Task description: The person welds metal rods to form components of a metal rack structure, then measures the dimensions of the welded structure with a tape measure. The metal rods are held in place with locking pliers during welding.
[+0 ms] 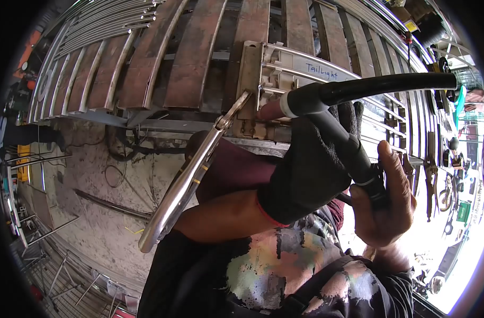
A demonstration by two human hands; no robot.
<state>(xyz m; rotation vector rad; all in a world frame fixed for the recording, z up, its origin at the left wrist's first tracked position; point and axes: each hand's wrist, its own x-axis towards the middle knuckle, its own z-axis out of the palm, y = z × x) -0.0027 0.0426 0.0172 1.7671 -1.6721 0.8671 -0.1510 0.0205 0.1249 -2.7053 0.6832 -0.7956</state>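
Observation:
My left hand [316, 164], in a black glove, has its fingers together against a black welding torch [340, 132], partly behind its handle. My bare right hand [385, 206] is wrapped round the lower end of that handle. The torch's pink nozzle points left, over a metal jig [249, 69] that holds thin silver rods. Blue handwriting reading "TailLight" marks a light plate [321, 69] on the jig. Silver locking pliers [181, 183] have their jaws at the jig's left edge, with their handles slanting down to the left.
A slatted metal bench [191, 58] stretches across the top. Several loose rods [107, 24] lie at its upper left. Clamps [431, 175] hang at the right. Cables and metal frames [62, 273] stand on the floor [88, 180] at the left.

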